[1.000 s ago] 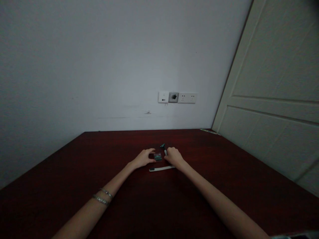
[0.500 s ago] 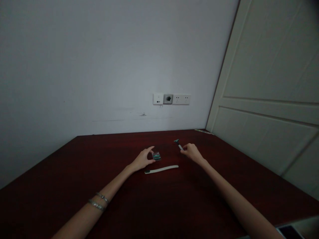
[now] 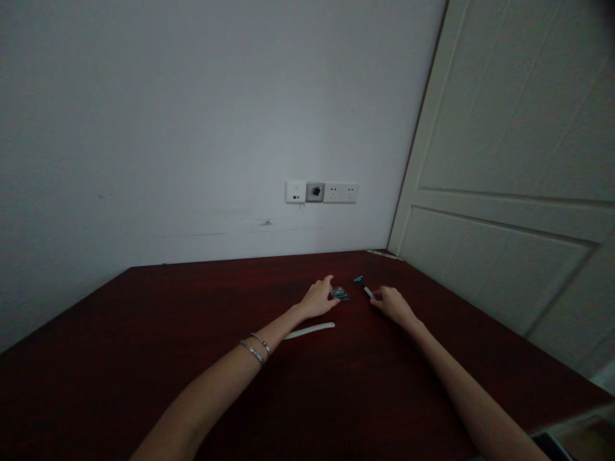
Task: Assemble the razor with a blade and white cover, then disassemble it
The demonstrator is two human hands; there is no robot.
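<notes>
A small clear plastic case (image 3: 340,294) with teal pieces inside is gripped by its left side between the thumb and fingers of my left hand (image 3: 317,299). My right hand (image 3: 393,303) pinches the light grey handle of a razor (image 3: 368,292). Its teal head points up and left, away from me, close to the right of the case. A slim, slightly curved white strip (image 3: 310,331) lies on the table, its left end hidden behind my left forearm.
The dark red table (image 3: 192,333) runs back to a pale wall with a row of sockets (image 3: 331,193). A pale panelled door (image 3: 504,211) borders the right side. A thin patterned strip (image 3: 384,255) lies at the back right corner.
My left hand has carried the case to the right, nearer the razor. My right hand has moved slightly right with the razor. The view has turned a little right.
</notes>
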